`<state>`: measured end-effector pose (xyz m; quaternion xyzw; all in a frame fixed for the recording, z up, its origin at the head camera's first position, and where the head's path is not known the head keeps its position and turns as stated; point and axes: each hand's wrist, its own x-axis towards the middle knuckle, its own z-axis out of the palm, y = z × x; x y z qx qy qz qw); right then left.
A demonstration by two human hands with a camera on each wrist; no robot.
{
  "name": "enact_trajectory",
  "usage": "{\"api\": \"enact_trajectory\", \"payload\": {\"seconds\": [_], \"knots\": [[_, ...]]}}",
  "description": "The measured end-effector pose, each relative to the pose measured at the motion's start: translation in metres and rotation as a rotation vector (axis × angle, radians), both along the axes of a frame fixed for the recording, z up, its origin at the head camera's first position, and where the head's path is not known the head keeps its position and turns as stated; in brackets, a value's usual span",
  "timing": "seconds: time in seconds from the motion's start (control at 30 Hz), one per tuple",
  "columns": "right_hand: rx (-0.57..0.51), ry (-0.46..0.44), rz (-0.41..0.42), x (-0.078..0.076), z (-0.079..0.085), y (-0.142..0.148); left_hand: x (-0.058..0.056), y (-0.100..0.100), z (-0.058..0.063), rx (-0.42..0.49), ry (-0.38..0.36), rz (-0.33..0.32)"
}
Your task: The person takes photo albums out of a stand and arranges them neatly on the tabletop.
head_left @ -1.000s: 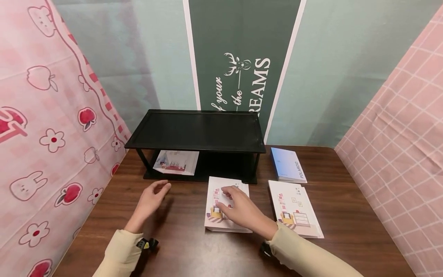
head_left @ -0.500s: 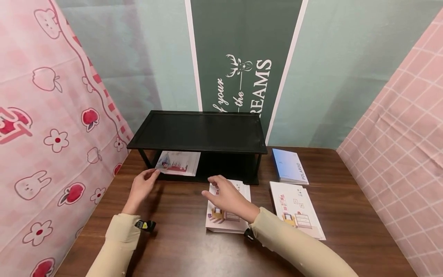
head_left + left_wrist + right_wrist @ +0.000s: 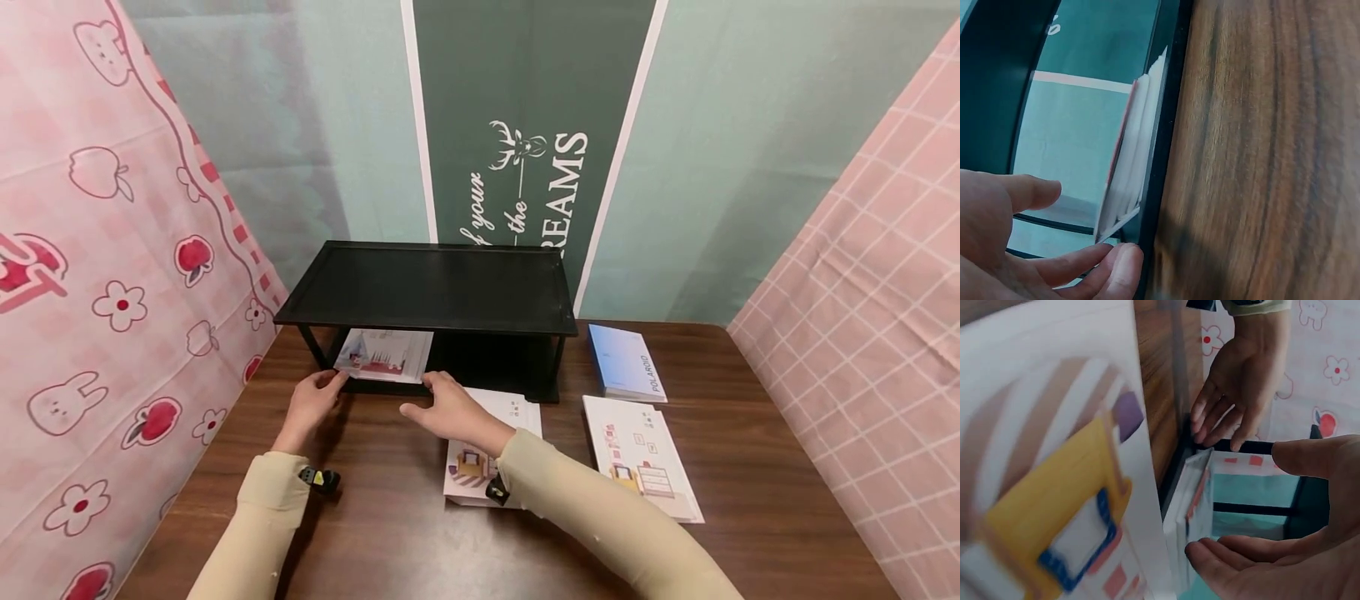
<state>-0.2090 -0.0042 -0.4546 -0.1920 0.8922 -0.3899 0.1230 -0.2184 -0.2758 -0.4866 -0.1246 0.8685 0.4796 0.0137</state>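
A small stack of white booklets with a red-and-blue picture [image 3: 384, 357] lies on the lower level of a black two-tier shelf [image 3: 427, 287], at its left end. At the stack's front left corner is my left hand [image 3: 311, 408]; in the left wrist view its fingertips touch the corner of the stack [image 3: 1127, 156], while the thumb stands apart. My right hand [image 3: 453, 412] is at the stack's front right corner, fingers extended and thumb spread away. The right wrist view shows its fingertips [image 3: 1196, 550] against or very near the stack's side; contact is unclear.
Below my right forearm lies a thick white booklet stack [image 3: 480, 483], partly covered. A similar white stack [image 3: 641, 458] and a blue POLAROID booklet [image 3: 626, 360] lie on the right of the wooden table [image 3: 397, 533]. Patterned cloths hang on three sides.
My left hand has moved forward to the corner of the stack in the shelf. My right hand has left the middle white stack and moved left to the shelf stack's right side.
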Motion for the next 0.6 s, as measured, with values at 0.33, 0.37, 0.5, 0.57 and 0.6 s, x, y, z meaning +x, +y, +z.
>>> {"api": "enact_trajectory", "payload": {"seconds": [0.33, 0.37, 0.5, 0.57, 0.6], "knots": [[0.022, -0.082, -0.050, -0.025, -0.006, -0.032, -0.021, 0.004, -0.009, 0.136, -0.028, 0.056], [0.019, -0.094, -0.057, -0.026, -0.008, -0.034, -0.022, 0.005, -0.010, 0.137, -0.026, 0.064], [0.009, -0.156, -0.075, -0.031, -0.014, -0.041, -0.023, 0.005, -0.013, 0.121, -0.014, 0.093], [0.003, -0.173, -0.077, -0.031, -0.017, -0.044, -0.023, 0.005, -0.015, 0.115, -0.007, 0.103], [0.001, -0.173, -0.078, -0.031, -0.018, -0.046, -0.023, 0.004, -0.016, 0.114, -0.007, 0.108]]}}
